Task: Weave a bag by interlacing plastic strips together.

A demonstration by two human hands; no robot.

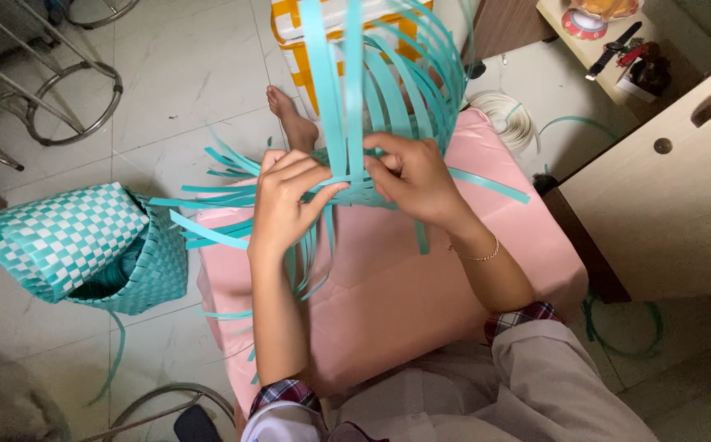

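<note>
A half-woven piece of teal plastic strips point(372, 90) stands on a pink cloth-covered surface point(388, 286), with long loose strips rising toward me and others fanning out to the left. My left hand point(283, 200) pinches the strips at the woven band from the left. My right hand point(411, 176) grips the same band from the right, a thin bracelet on its wrist. The two hands almost touch at the middle of the weave.
A finished teal and white checkered woven basket point(85, 245) lies tipped on the tiled floor at left. A coil of pale strip point(503, 119) sits behind the pink surface. A wooden cabinet point(666, 205) stands at right, metal chair legs point(69, 98) at top left, a bare foot point(294, 123) beyond.
</note>
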